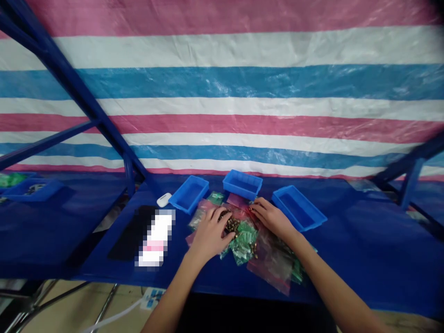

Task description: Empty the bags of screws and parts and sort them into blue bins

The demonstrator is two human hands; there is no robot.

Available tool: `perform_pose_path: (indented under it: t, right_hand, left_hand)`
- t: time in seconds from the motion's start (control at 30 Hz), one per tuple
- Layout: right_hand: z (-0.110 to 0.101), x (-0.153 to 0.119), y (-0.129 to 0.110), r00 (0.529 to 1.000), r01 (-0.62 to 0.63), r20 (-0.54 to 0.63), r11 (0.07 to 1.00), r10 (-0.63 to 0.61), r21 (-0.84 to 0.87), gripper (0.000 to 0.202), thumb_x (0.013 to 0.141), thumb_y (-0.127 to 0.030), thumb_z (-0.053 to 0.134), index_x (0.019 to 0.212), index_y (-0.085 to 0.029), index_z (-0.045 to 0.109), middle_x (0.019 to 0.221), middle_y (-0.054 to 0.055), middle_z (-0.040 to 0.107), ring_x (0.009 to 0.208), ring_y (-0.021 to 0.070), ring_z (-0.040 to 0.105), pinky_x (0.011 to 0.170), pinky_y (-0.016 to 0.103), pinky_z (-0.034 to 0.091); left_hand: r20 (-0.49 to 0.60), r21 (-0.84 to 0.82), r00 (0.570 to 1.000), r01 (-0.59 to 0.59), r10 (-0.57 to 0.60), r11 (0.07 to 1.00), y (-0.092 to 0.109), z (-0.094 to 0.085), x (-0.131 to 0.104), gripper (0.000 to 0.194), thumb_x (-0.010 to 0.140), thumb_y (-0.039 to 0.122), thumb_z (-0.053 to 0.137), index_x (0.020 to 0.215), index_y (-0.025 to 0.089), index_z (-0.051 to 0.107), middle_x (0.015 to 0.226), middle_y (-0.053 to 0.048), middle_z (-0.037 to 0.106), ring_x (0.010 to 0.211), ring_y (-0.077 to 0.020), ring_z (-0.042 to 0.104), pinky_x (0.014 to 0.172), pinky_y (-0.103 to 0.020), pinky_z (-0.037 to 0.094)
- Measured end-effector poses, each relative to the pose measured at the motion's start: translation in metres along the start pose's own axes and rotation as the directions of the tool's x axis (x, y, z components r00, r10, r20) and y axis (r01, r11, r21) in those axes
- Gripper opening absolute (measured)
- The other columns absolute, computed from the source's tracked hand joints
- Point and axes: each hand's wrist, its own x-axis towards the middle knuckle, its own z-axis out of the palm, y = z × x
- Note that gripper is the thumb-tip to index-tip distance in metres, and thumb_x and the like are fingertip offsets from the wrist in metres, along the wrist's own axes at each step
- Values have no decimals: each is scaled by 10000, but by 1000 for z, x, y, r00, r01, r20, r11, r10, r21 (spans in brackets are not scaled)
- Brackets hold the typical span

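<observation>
My left hand (210, 235) rests over a heap of small brass-coloured metal pieces (232, 224), its fingers and thumb spread around the left side of the heap. Farther right, my right hand (271, 216) has its fingers bent and close together at pink plastic (244, 212) behind the heap. A tiny shiny spot shows at those fingertips, too small to name. Green plastic packets (244, 245) lie in front of the heap. Beneath my right forearm is a clear bag with a pink edge (272, 263), and more clear and pink bags lie under my left hand.
Three blue plastic bins stand behind the bags: a left bin (189, 194), a middle bin (243, 185) and a right bin (299, 208). A white case (163, 200) and a dark mat (130, 236) lie leftward. Blue metal frame bars (86, 99) rise before a striped sheet (243, 83).
</observation>
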Motion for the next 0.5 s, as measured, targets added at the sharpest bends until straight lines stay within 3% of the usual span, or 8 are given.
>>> perform_pose_path:
  t: [0.13, 0.33, 0.5]
  right_hand:
    - [-8, -1, -3, 998, -58, -22, 995, 60, 81, 257, 980, -285, 439, 1160, -223, 612, 1158, 83, 580, 1022, 198, 618, 890, 344, 538]
    - [-23, -5, 4, 982, -168, -71, 981, 175, 102, 258, 985, -310, 427, 1102, -229, 643, 1113, 73, 625, 947, 192, 646, 829, 323, 540]
    - [-30, -7, 3, 976, -203, -66, 976, 209, 80, 285, 999, -322, 395, 1012, -218, 660, 1024, 62, 658, 877, 179, 649, 763, 289, 517]
  left_hand:
    - [100, 3, 994, -41, 41, 999, -4, -5, 8, 653, 754, 463, 697, 1331, 247, 481, 1318, -110, 496, 1222, -341, 425, 1044, -496, 370]
    - [98, -17, 994, -40, 41, 999, -7, 2, 17, 573, 750, 221, 643, 1299, 258, 482, 1255, -99, 514, 1199, -311, 447, 1029, -462, 383]
    - [117, -28, 993, -1, 4, 1000, -6, 8, 22, 550, 703, 172, 637, 1229, 254, 499, 1156, -83, 549, 1141, -314, 478, 977, -461, 404]
